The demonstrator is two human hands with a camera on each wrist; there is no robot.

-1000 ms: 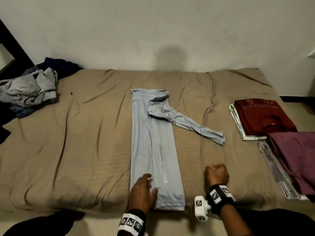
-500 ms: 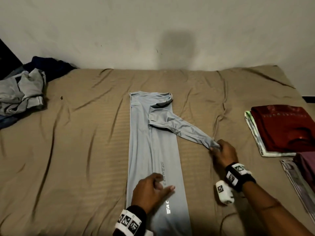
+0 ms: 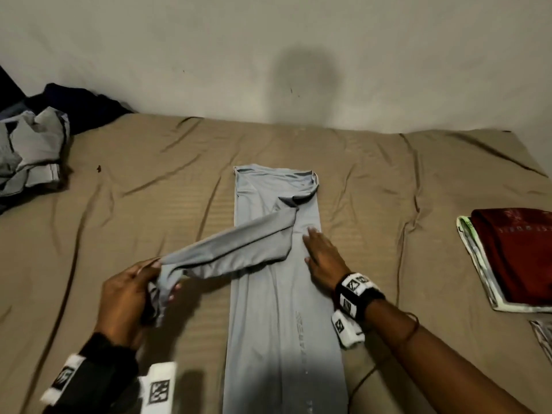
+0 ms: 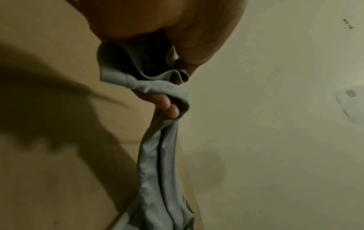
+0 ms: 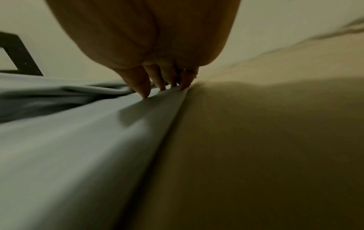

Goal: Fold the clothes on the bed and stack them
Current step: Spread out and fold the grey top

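Left hand grip clamped on grey sleeve, right hand flat, fingers straight, pressing shirt

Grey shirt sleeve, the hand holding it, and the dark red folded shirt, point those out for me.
grey shirt sleeve (image 3: 239, 249), head view, middle of the lifted sleeve.
left hand (image 3: 125, 297), head view, back of the hand gripping the cuff.
dark red folded shirt (image 3: 519, 252), head view, its top face.

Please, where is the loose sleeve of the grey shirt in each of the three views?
Head: the sleeve runs across the shirt, its cuff gripped by the left hand.
Left wrist: middle, hanging from the fingers.
Right wrist: the bunched grey fold at far left is probably it.
Shared landmark: the tan bedsheet.
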